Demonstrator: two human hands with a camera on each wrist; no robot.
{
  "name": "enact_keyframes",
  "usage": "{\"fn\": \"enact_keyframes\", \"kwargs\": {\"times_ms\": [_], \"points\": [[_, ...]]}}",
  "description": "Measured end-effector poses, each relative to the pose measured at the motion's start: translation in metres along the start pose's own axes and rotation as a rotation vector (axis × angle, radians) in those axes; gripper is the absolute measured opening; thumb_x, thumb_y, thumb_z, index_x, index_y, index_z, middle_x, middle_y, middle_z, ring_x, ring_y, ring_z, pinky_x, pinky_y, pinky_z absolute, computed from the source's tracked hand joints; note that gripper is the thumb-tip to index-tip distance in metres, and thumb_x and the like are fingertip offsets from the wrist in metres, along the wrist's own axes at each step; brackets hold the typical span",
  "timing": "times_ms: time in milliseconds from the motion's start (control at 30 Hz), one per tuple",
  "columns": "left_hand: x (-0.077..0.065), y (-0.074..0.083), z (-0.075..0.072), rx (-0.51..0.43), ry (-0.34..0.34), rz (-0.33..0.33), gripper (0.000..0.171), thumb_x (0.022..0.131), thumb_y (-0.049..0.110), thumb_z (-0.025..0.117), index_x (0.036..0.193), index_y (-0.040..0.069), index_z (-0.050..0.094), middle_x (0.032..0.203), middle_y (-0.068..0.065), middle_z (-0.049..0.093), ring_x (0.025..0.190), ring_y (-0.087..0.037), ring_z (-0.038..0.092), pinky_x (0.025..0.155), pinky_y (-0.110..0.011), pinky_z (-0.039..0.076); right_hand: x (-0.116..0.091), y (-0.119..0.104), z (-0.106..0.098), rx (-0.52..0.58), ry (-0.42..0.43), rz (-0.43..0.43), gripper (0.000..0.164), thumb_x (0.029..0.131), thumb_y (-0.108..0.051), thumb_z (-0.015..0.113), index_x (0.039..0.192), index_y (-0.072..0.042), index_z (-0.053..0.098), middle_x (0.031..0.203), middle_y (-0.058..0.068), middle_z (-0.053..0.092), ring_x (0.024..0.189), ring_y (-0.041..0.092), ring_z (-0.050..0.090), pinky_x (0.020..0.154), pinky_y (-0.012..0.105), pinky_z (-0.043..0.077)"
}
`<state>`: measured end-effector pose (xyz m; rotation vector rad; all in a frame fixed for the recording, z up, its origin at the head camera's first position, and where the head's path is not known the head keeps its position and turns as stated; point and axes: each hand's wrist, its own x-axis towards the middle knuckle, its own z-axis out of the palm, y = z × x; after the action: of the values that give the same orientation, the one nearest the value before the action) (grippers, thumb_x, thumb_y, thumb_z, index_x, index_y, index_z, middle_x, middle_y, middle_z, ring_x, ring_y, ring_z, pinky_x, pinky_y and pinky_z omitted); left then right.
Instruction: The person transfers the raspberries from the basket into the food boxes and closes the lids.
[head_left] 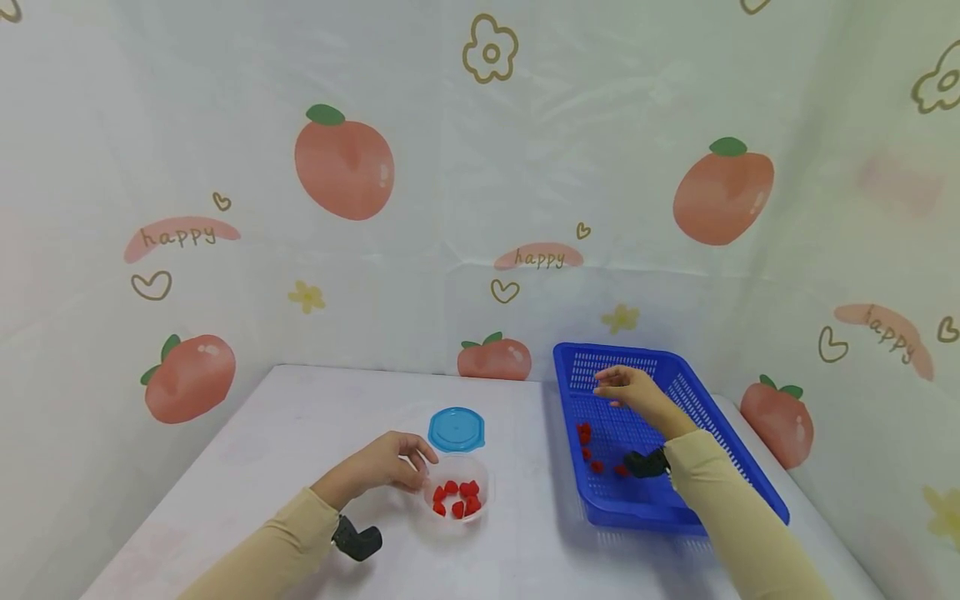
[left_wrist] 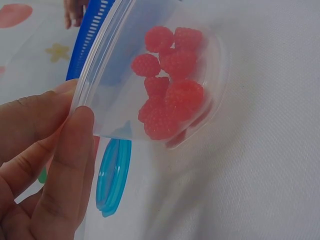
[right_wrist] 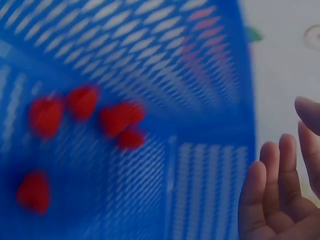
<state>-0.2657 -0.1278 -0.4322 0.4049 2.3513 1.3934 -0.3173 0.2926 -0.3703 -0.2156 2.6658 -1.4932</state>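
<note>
My left hand (head_left: 384, 463) pinches the rim of a clear plastic container (left_wrist: 112, 102) between thumb and fingers. Several red raspberries (left_wrist: 179, 100) lie in the bottom of that container, which stands on the white table. Over the blue basket (head_left: 637, 515), my right hand (head_left: 633, 392) hovers with fingers loosely bent and nothing visible between them. Inside the basket, more raspberries (right_wrist: 82, 102) are scattered along its left side and toward the front. In the right wrist view, the fingers (right_wrist: 257, 185) appear apart from the basket and its raspberries.
A blue lid (head_left: 457, 429) lies flat on the table just behind the clear container. The perforated basket takes up the table's right side. Behind the table (head_left: 315, 417) hangs a pale curtain (head_left: 420, 208) printed with fruit and flowers.
</note>
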Motion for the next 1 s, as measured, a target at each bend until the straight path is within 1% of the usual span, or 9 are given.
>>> {"fn": "enact_keyframes", "kwargs": {"times_ms": [67,200,267,400,533,667,800,933,1000], "points": [[0.0,0.0,0.0,-0.001,-0.002,-0.001,0.027,0.08,0.003,0.074,0.106,0.004,0.066,0.086,-0.007,0.06,0.073,-0.017,0.063,0.071,-0.033,0.06,-0.001,0.009,-0.003,-0.029,-0.033,0.003,0.042,0.091,-0.013,0.065,0.122,0.012,0.052,0.108,0.015,0.065,0.099,0.027,0.063,0.089,0.047,0.053],[0.0,0.0,0.001,-0.005,-0.005,-0.001,0.028,0.08,0.003,0.074,0.106,0.004,0.066,0.086,-0.007,0.06,0.074,-0.017,0.063,0.071,-0.034,0.06,-0.006,0.022,-0.009,-0.053,-0.103,0.018,0.036,0.09,-0.007,0.063,0.116,0.015,0.052,0.099,0.013,0.066,0.1,0.035,0.064,0.089,0.048,0.054],[0.0,0.0,0.0,-0.013,-0.008,0.001,0.027,0.08,0.003,0.074,0.106,0.003,0.066,0.086,-0.007,0.06,0.074,-0.017,0.063,0.071,-0.034,0.06,-0.009,0.027,-0.011,-0.058,-0.135,0.033,0.033,0.09,-0.005,0.062,0.114,0.016,0.052,0.097,0.013,0.067,0.099,0.036,0.064,0.088,0.048,0.054],[0.001,-0.001,0.0,-0.028,-0.013,0.006,0.026,0.08,0.002,0.073,0.105,0.003,0.066,0.085,-0.007,0.061,0.074,-0.016,0.064,0.071,-0.034,0.06,-0.014,0.036,-0.015,-0.071,-0.216,0.077,0.031,0.09,-0.004,0.061,0.112,0.016,0.053,0.097,0.013,0.069,0.095,0.03,0.066,0.086,0.045,0.056],[0.001,-0.001,0.0,-0.026,-0.01,0.004,0.026,0.079,0.001,0.073,0.104,0.003,0.066,0.085,-0.007,0.06,0.073,-0.016,0.064,0.071,-0.034,0.06,-0.016,0.043,-0.015,-0.077,-0.298,0.119,0.031,0.088,-0.004,0.064,0.111,0.014,0.055,0.09,0.005,0.066,0.086,0.019,0.062,0.081,0.038,0.056],[0.001,0.0,0.0,-0.025,-0.006,0.0,0.026,0.079,0.001,0.073,0.104,0.003,0.066,0.085,-0.007,0.06,0.073,-0.017,0.063,0.071,-0.034,0.06,-0.02,0.046,-0.014,-0.093,-0.361,0.184,0.028,0.088,-0.005,0.065,0.11,0.011,0.057,0.092,0.005,0.064,0.088,0.017,0.061,0.085,0.041,0.056],[0.0,0.001,0.0,-0.022,-0.005,-0.001,0.026,0.079,0.001,0.073,0.104,0.003,0.066,0.086,-0.007,0.06,0.073,-0.017,0.063,0.071,-0.034,0.06,-0.023,0.045,-0.013,-0.134,-0.396,0.265,0.025,0.087,-0.005,0.066,0.108,0.006,0.059,0.098,0.007,0.065,0.093,0.018,0.062,0.092,0.048,0.053],[0.0,0.001,0.0,-0.018,-0.003,-0.003,0.026,0.079,0.001,0.074,0.104,0.003,0.066,0.086,-0.007,0.06,0.073,-0.016,0.063,0.071,-0.033,0.06,-0.025,0.044,-0.01,-0.158,-0.43,0.324,0.022,0.086,-0.003,0.066,0.106,0.004,0.06,0.094,0.006,0.065,0.09,0.017,0.061,0.09,0.044,0.054],[-0.001,0.001,0.0,-0.02,-0.006,0.0,0.026,0.079,0.001,0.073,0.104,0.003,0.066,0.085,-0.007,0.06,0.073,-0.016,0.063,0.071,-0.034,0.06,-0.025,0.044,-0.009,-0.173,-0.43,0.359,0.02,0.085,-0.002,0.067,0.104,0.003,0.06,0.093,0.006,0.066,0.088,0.018,0.061,0.089,0.043,0.054]]}}
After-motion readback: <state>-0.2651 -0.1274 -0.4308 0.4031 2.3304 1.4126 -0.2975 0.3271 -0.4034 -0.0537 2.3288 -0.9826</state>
